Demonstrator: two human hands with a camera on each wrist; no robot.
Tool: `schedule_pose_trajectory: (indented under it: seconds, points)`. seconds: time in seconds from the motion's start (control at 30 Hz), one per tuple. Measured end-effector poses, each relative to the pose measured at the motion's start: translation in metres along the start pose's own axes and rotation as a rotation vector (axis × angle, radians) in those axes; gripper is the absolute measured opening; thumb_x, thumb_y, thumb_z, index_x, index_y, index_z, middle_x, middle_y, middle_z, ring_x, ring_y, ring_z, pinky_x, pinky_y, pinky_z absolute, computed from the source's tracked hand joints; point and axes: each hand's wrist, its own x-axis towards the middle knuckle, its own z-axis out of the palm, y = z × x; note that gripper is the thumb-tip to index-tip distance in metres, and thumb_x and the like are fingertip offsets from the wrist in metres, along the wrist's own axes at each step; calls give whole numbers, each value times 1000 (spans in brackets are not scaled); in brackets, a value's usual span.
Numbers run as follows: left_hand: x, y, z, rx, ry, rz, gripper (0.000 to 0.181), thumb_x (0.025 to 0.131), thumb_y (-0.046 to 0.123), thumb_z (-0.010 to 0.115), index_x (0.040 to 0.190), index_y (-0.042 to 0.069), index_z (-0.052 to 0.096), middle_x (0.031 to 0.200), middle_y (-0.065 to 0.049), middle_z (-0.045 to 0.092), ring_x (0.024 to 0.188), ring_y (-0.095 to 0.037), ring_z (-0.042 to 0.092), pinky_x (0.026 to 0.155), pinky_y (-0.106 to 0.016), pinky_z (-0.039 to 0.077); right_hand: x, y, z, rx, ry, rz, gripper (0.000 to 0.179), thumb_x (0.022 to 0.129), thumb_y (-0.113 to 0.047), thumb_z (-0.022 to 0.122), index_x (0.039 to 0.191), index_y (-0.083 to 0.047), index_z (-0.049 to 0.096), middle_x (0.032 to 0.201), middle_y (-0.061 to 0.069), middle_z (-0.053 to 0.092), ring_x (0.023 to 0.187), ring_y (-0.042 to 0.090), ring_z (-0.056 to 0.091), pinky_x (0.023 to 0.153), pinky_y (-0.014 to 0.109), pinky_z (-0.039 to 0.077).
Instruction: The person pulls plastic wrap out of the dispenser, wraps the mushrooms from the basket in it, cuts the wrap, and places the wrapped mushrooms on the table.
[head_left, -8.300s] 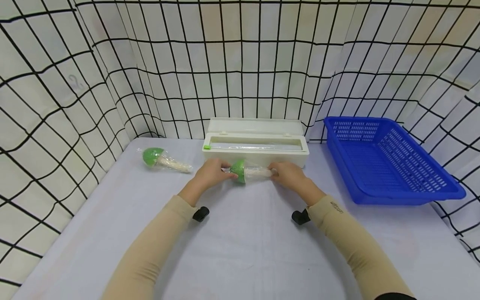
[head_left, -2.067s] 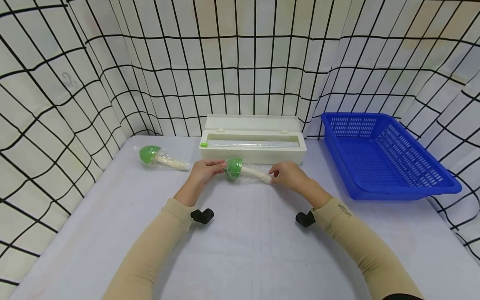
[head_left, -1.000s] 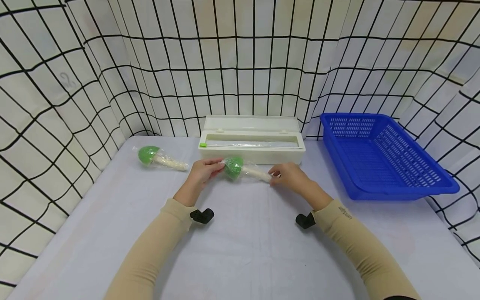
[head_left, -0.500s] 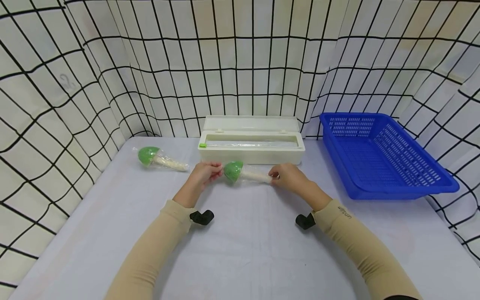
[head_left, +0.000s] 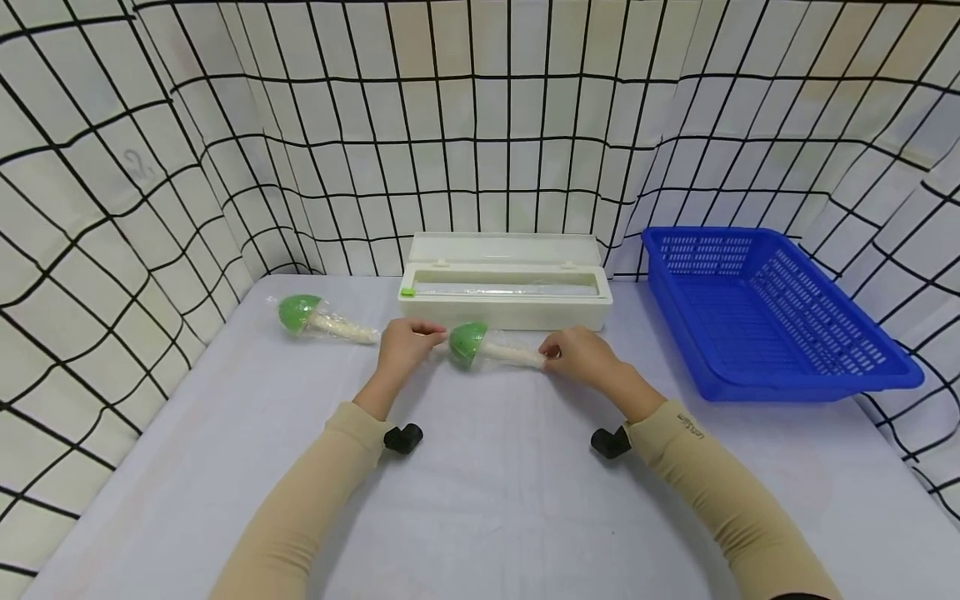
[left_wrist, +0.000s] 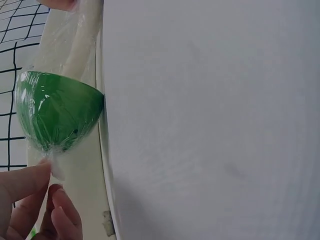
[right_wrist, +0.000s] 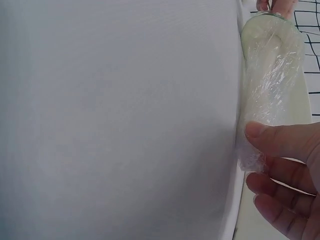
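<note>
A toy mushroom (head_left: 468,343) with a green cap and pale stem lies sideways between my hands, wrapped in clear cling film. My left hand (head_left: 405,348) pinches the twisted film end (left_wrist: 56,167) beyond the cap, between thumb and fingertips. At the opposite end, my right hand (head_left: 582,357) grips the wrapped stem (right_wrist: 265,95), thumb on one side and fingers on the other. A second film-wrapped mushroom (head_left: 298,314) of the same kind rests on the table to the left, touched by neither hand.
Just behind the hands stands a white cling film dispenser (head_left: 506,315), its lid raised and a roll inside. A blue plastic basket (head_left: 817,385) sits at the right. Black wire mesh (head_left: 510,137) encloses the white-covered table (head_left: 510,500) at the back and sides.
Since the oldest frame, the left hand has moved a little left, and the cap with it. In the last second, the cap has turned slightly while the right hand has stayed in place.
</note>
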Motion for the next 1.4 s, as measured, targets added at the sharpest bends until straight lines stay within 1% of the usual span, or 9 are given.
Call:
schedule_pose_trajectory:
  seconds: [0.1,0.23,0.37,0.47,0.63,0.77,0.9,1.23,1.4]
  points:
    - [-1,2,1,97,3,32,20,94,17,75,105,1,80,93,-11,75,71,-11,59,59,-23,47,0,-1,0,10,-10,15,25,88,-9,80,112,-1,77,101,9,75,95,22,69,84,38,56]
    - [-4,8,-1,138,-52,17,32,95,33,74,108,4,80,99,-14,74,79,-18,61,66,-28,49,1,-1,1,16,-15,15,25,89,-8,80,112,0,77,101,9,75,95,23,68,86,38,56]
    - [-6,15,-2,177,-116,16,44,91,45,77,111,7,80,115,-14,73,96,-25,63,79,-39,51,1,-1,1,18,-9,17,26,88,-7,79,112,1,77,100,10,75,94,23,68,85,38,56]
    - [-4,18,-3,206,-145,29,44,88,44,80,111,7,79,118,-13,72,99,-27,64,84,-41,51,0,0,1,19,1,14,25,87,-7,79,112,1,77,100,10,75,94,24,69,85,39,56]
    - [0,21,-4,214,-178,-3,45,88,40,82,115,4,76,104,-13,74,89,-25,68,78,-37,52,0,1,1,50,20,15,25,87,-6,79,110,2,77,100,11,75,94,24,69,85,40,56]
    - [3,29,-4,211,-209,-19,46,90,35,81,122,3,72,110,-17,73,95,-28,70,82,-40,53,1,2,1,73,32,20,25,87,-5,79,110,2,77,99,12,75,93,24,68,84,39,56]
    - [4,33,-3,208,-215,-5,42,91,30,80,121,2,72,111,-17,73,94,-27,69,81,-38,53,2,3,2,77,40,27,25,87,-5,79,111,2,77,98,11,75,90,23,67,82,38,56]
    - [5,27,-8,203,-278,-21,48,94,33,77,129,1,68,114,-17,72,97,-27,68,86,-40,52,0,4,1,90,-5,-12,26,89,-4,77,114,4,75,99,12,75,92,24,68,83,38,57]
    - [4,23,-10,201,-272,-14,49,92,36,78,127,2,71,113,-16,72,100,-28,68,88,-42,52,-3,8,0,114,-7,-5,32,88,-2,77,120,3,74,111,17,74,98,26,68,84,39,56]
